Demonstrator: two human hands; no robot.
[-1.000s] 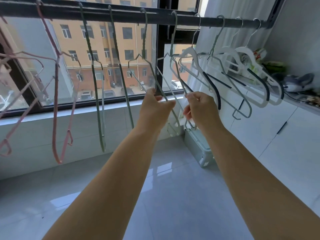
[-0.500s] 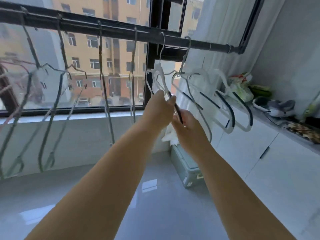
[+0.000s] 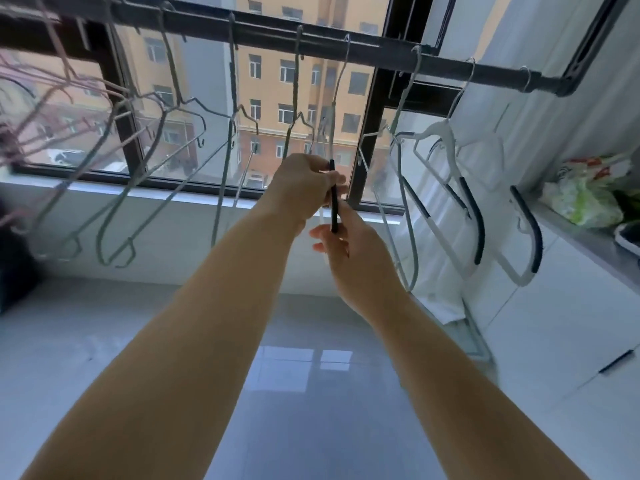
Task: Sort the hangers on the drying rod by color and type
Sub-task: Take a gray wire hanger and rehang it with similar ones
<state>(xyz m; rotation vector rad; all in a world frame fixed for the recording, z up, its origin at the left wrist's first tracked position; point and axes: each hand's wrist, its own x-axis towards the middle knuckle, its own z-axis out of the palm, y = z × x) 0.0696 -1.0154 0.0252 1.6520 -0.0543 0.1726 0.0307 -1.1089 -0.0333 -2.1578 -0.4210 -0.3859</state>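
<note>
White hanger (image 3: 334, 206), black grip strip, thin metal hook, edge-on under drying rod (image 3: 450, 62). Left hand (image 3: 301, 183) grips upper strip, right hand (image 3: 346, 247) pinches lower end. Hands close together.

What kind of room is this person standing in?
Probably an enclosed apartment balcony used for laundry: a drying rod hung with hangers runs along a big window facing apartment blocks, with a glossy tiled floor and white cabinets on the right.
</note>
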